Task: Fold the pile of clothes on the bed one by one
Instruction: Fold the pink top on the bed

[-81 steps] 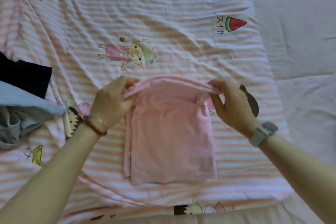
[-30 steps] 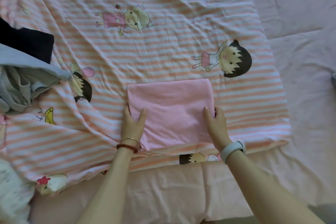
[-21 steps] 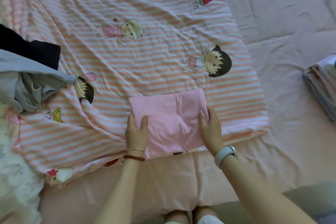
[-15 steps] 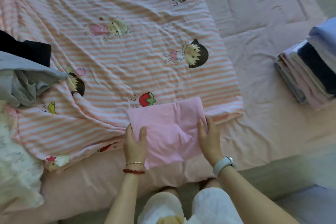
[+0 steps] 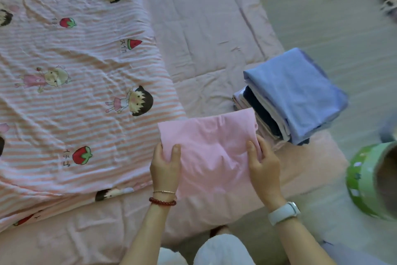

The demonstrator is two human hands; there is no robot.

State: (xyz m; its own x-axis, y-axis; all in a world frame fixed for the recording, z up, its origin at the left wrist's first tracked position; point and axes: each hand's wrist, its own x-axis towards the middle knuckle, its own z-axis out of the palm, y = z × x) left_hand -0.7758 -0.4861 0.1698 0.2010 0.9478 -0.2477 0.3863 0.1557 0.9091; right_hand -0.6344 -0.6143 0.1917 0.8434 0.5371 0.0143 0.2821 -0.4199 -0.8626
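A folded pink garment (image 5: 211, 148) is held up above the near edge of the bed. My left hand (image 5: 165, 167) grips its left side, thumb on top and fingers underneath. Its right side is gripped the same way by my right hand (image 5: 263, 164). The garment's far right corner reaches the stack of folded clothes (image 5: 294, 95), which is topped by a blue piece and stands on the bed's right corner. The unfolded pile is out of view.
A striped pink sheet with cartoon prints (image 5: 71, 92) covers the left of the bed (image 5: 206, 28). A green round container (image 5: 371, 181) stands on the floor at the right. Shoes and boxes lie on the floor at the top right.
Both hands have lifted the folded pink garment off the striped sheet and carried it right, up to the folded stack. The view swung right; the unfolded pile left the frame.
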